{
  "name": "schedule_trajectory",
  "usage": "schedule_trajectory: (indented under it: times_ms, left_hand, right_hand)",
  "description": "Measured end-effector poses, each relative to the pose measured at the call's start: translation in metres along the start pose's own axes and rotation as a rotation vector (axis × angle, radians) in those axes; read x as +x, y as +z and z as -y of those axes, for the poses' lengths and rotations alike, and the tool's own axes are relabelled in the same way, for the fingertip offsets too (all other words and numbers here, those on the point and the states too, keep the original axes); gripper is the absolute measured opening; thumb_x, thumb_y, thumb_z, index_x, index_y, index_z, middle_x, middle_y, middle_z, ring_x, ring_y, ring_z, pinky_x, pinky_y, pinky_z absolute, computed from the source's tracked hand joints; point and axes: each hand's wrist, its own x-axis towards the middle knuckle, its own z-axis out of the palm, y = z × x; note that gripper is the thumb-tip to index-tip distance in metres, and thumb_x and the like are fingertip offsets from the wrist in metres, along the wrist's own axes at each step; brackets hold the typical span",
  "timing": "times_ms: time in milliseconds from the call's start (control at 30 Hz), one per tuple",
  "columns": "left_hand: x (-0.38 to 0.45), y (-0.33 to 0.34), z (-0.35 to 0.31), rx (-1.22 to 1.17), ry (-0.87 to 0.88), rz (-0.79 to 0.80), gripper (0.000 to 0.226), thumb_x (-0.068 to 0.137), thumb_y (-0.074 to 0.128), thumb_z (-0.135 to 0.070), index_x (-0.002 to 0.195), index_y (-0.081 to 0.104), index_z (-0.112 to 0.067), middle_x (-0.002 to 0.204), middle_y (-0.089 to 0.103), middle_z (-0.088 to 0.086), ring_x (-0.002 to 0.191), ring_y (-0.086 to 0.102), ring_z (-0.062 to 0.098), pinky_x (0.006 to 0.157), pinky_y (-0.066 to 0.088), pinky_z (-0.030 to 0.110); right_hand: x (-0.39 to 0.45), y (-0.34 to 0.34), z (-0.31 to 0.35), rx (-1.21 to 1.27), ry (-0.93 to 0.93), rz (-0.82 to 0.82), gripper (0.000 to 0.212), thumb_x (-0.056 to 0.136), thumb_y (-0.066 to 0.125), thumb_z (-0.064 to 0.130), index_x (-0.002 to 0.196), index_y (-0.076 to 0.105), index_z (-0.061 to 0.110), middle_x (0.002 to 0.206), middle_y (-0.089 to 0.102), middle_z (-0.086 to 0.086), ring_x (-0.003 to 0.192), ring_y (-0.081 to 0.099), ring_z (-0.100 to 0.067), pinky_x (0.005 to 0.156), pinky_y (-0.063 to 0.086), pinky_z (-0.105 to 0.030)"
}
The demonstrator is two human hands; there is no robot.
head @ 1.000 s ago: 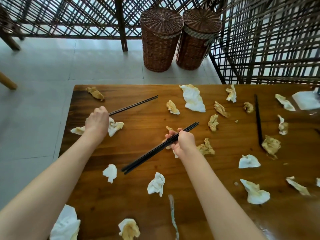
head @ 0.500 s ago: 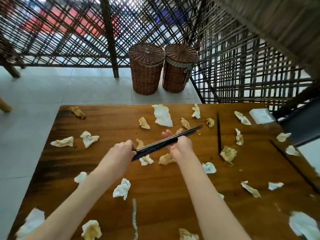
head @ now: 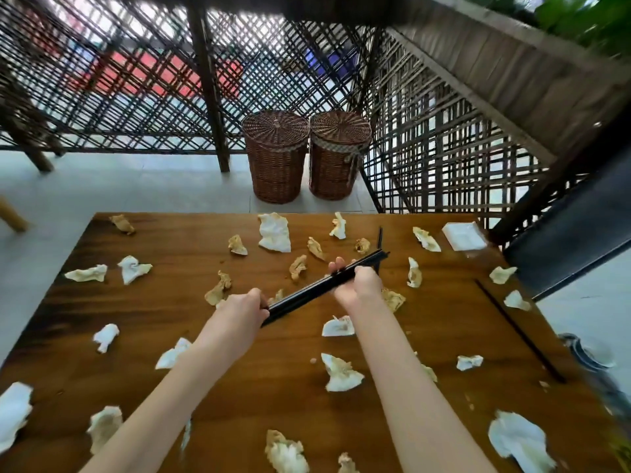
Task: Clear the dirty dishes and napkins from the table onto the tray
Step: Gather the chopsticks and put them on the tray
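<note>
1. Head view, my hands: both my forearms reach forward over the wooden table (head: 273,380). My left hand (head: 235,310) is curled round the near, lower end of a bundle of black chopsticks (head: 321,286), and my right hand (head: 358,283) grips the same bundle nearer its far end, fingertips (head: 336,266) showing over the top. The bundle runs slantwise between them, rising to the right, and is lifted off the tabletop.

2. Head view, what lies on the table: crumpled, stained napkins (head: 275,232) are scattered over the whole top, several just beside my hands, one (head: 338,326) close under my right wrist and another (head: 339,372) between my forearms. A single black chopstick (head: 379,235) lies beyond my right hand, mostly hidden by the bundle. Another long dark stick (head: 519,332) lies along the right side. A flat white square (head: 464,235) sits at the far right corner.

3. Head view, edges and room: the table's far edge runs just behind the farthest napkins, and its left edge slants down toward me with pale floor (head: 102,186) beside it. Two lidded wicker baskets (head: 276,155) stand on the floor beyond the far edge, against a lattice screen (head: 136,90). At the right a dark slanted surface (head: 573,233) stands close to the table's corner. I cannot make out a tray with certainty.
</note>
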Motion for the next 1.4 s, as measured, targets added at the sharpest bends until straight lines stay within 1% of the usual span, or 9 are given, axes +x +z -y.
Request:
schedule_trajectory:
  times_ms: [67, 133, 300, 500, 667, 833, 933, 1133, 1400]
  left_hand:
    - [-0.006, 0.006, -0.011, 0.003, 0.005, 0.008, 0.012, 0.097, 0.046, -0.025, 0.102, 0.054, -0.019, 0.095, 0.061, 0.003, 0.081, 0.056, 0.018, 0.069, 0.052, 0.032]
    - [-0.011, 0.010, -0.019, 0.010, 0.017, 0.015, 0.011, 0.097, 0.045, -0.026, 0.101, 0.053, -0.018, 0.096, 0.061, 0.005, 0.082, 0.055, 0.020, 0.071, 0.051, 0.033]
    - [-0.018, 0.010, -0.028, 0.045, 0.073, 0.003, 0.011, 0.097, 0.047, -0.026, 0.101, 0.054, -0.017, 0.098, 0.063, 0.006, 0.084, 0.058, 0.020, 0.071, 0.050, 0.031]
    - [-0.021, 0.012, -0.026, 0.050, 0.116, -0.005, 0.011, 0.096, 0.048, -0.028, 0.102, 0.053, -0.020, 0.098, 0.064, 0.002, 0.082, 0.058, 0.018, 0.069, 0.049, 0.027]
    - [-0.018, 0.018, -0.033, 0.079, 0.171, -0.039, 0.011, 0.095, 0.049, -0.032, 0.103, 0.053, -0.025, 0.101, 0.066, -0.004, 0.079, 0.055, 0.011, 0.063, 0.037, 0.022]
    - [-0.012, 0.030, -0.057, -0.028, 0.210, -0.026, 0.022, 0.091, 0.055, -0.037, 0.109, 0.055, -0.025, 0.102, 0.065, -0.008, 0.080, 0.054, 0.007, 0.060, 0.039, 0.018]
    - [0.004, 0.043, -0.079, -0.082, 0.185, -0.018, 0.026, 0.091, 0.056, -0.037, 0.114, 0.055, -0.024, 0.097, 0.063, -0.010, 0.082, 0.056, 0.008, 0.061, 0.041, 0.018]
    - [0.042, 0.102, -0.126, -0.142, 0.009, 0.010, 0.022, 0.090, 0.059, -0.031, 0.108, 0.059, -0.019, 0.101, 0.066, -0.001, 0.084, 0.058, 0.010, 0.067, 0.044, 0.018]
    - [0.105, 0.172, -0.189, -0.028, -0.158, 0.017, 0.008, 0.091, 0.057, -0.021, 0.085, 0.053, -0.020, 0.096, 0.063, 0.004, 0.076, 0.053, 0.016, 0.060, 0.041, 0.025]
  right_hand:
    - [-0.003, -0.009, 0.009, 0.018, -0.003, -0.021, 0.024, 0.096, 0.022, 0.002, 0.090, 0.045, 0.006, 0.078, 0.049, -0.011, 0.063, 0.046, -0.019, 0.064, 0.043, -0.034]
    - [-0.006, -0.016, 0.015, 0.045, -0.002, -0.024, 0.025, 0.098, 0.027, 0.006, 0.082, 0.045, 0.009, 0.074, 0.045, -0.008, 0.062, 0.042, -0.017, 0.067, 0.041, -0.031]
    - [-0.009, -0.027, 0.020, 0.036, -0.005, -0.022, 0.023, 0.099, 0.031, 0.004, 0.086, 0.050, 0.010, 0.076, 0.042, -0.006, 0.066, 0.039, -0.016, 0.082, 0.039, -0.032]
    - [-0.020, -0.037, 0.021, 0.017, -0.020, -0.060, 0.025, 0.097, 0.027, 0.003, 0.088, 0.048, 0.012, 0.074, 0.043, -0.005, 0.065, 0.042, -0.018, 0.079, 0.039, -0.035]
    - [-0.023, -0.049, 0.030, 0.023, -0.074, -0.101, 0.025, 0.096, 0.025, 0.001, 0.095, 0.049, 0.011, 0.076, 0.045, -0.007, 0.067, 0.043, -0.019, 0.085, 0.041, -0.037]
    - [-0.017, -0.074, 0.060, 0.005, -0.107, -0.160, 0.026, 0.095, 0.024, 0.000, 0.091, 0.047, 0.012, 0.074, 0.043, -0.006, 0.063, 0.041, -0.018, 0.076, 0.041, -0.036]
    - [-0.002, -0.095, 0.092, 0.015, -0.136, -0.197, 0.026, 0.093, 0.023, -0.005, 0.089, 0.045, 0.009, 0.070, 0.040, -0.006, 0.058, 0.036, -0.017, 0.060, 0.040, -0.029]
    - [0.039, -0.142, 0.168, -0.073, -0.119, -0.251, 0.027, 0.093, 0.022, -0.004, 0.085, 0.044, 0.010, 0.074, 0.042, -0.007, 0.064, 0.039, -0.017, 0.076, 0.040, -0.033]
    - [0.102, -0.161, 0.237, -0.156, -0.044, -0.229, 0.026, 0.095, 0.026, -0.001, 0.083, 0.045, 0.011, 0.076, 0.044, -0.008, 0.064, 0.041, -0.017, 0.061, 0.043, -0.028]
